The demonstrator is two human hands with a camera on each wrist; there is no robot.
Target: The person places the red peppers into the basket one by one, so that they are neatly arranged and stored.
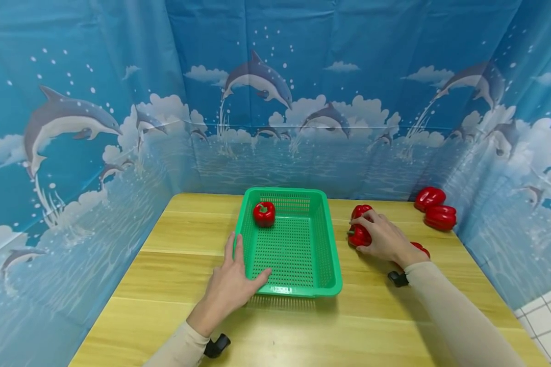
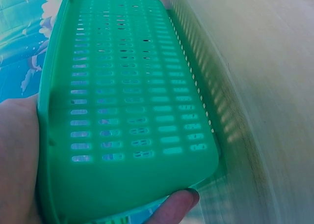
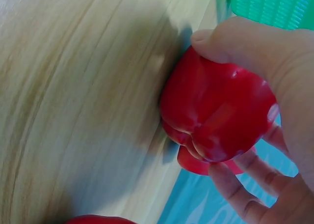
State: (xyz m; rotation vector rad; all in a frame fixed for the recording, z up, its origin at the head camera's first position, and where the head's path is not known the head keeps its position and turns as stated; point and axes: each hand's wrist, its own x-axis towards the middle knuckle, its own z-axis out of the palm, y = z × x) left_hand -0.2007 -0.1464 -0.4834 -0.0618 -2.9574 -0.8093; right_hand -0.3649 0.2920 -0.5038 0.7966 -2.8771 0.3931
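My right hand (image 1: 385, 237) grips a red bell pepper (image 3: 221, 106) on the table, right of the basket, thumb on one side and fingers curled round the other. Its green stem points left in the head view. Just behind it lies another red bell pepper (image 1: 361, 209), partly hidden by the fingers. My left hand (image 1: 233, 282) rests at the near left corner of a green plastic basket (image 1: 332, 250), fingers straight along the outside and thumb across the front rim. Inside the basket, at the far left, sits a red bell pepper (image 1: 264, 214).
Two red bell peppers, one farther back (image 1: 429, 199) and one nearer (image 1: 440, 218), lie at the table's far right. Another red pepper (image 1: 421, 248) is partly covered by my right wrist. A dolphin-print curtain (image 1: 266, 153) borders the wooden table (image 1: 188, 239).
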